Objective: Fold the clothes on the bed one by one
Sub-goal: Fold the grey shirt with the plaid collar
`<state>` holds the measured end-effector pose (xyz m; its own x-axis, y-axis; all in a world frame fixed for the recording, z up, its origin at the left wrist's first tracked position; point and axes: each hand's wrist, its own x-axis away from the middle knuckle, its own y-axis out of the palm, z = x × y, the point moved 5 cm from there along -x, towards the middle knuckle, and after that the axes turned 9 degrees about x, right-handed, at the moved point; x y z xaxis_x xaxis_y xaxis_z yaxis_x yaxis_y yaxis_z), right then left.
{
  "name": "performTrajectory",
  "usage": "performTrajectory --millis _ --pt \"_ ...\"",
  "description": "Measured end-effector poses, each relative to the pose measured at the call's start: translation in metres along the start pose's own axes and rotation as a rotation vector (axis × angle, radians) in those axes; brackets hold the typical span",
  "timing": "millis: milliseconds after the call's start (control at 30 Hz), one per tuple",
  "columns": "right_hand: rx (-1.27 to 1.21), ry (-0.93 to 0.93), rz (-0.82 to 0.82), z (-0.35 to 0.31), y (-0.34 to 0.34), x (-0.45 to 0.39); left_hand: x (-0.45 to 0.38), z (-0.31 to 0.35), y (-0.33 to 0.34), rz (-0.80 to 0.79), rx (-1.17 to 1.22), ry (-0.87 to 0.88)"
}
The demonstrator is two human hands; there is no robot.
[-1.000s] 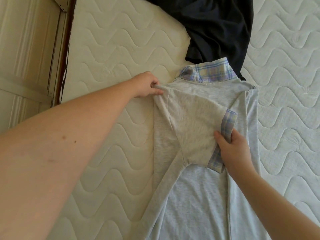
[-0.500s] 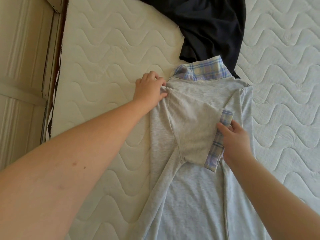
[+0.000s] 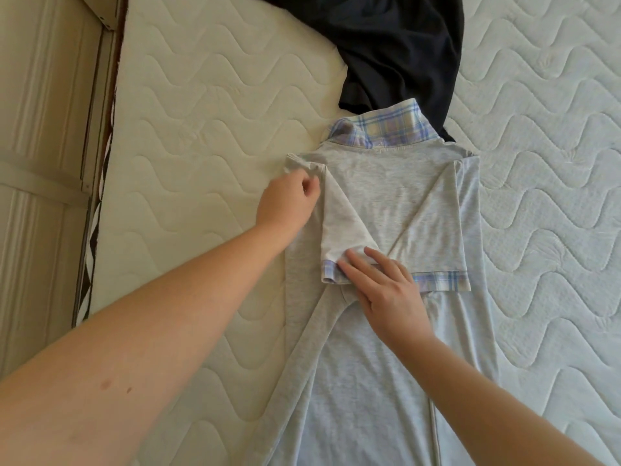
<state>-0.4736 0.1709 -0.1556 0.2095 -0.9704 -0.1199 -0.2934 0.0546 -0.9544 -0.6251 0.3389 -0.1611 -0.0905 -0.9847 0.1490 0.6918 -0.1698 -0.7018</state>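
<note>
A light grey polo shirt [image 3: 379, 196] with a plaid collar [image 3: 386, 129] lies face down on the mattress, both sides folded inward. Its left sleeve [image 3: 342, 227] is turned down along the body, its plaid cuff pointing toward me. The right sleeve [image 3: 433, 227] lies folded the same way. My left hand [image 3: 285, 203] sits on the shirt's left shoulder with fingers curled, pinching the fabric there. With straight fingers, my right hand [image 3: 386, 284] presses flat on the left sleeve's cuff. A dark navy garment [image 3: 393, 45] lies crumpled beyond the collar.
The white quilted mattress [image 3: 201, 129] stretches to both sides of the shirt. Its left edge meets a cream panelled wall or door [image 3: 40, 163], with a narrow dark gap between them.
The left sleeve, which lay across the shirt's back, now points down along the body. My right hand moved left with it and flattened on the cuff. My left hand slid slightly down the shoulder.
</note>
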Motion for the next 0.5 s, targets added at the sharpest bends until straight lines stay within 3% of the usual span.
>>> performTrajectory --millis 200,367,500 --pt "0.094 -0.054 -0.018 0.003 0.013 0.018 0.043 -0.014 0.039 -0.277 0.004 -0.271" --pt "0.146 0.059 -0.208 0.013 0.016 0.033 0.062 -0.012 0.04 -0.139 0.122 -0.303" --pt "0.176 0.065 -0.43 0.018 0.024 0.042 0.062 -0.008 0.041 -0.144 0.144 -0.242"
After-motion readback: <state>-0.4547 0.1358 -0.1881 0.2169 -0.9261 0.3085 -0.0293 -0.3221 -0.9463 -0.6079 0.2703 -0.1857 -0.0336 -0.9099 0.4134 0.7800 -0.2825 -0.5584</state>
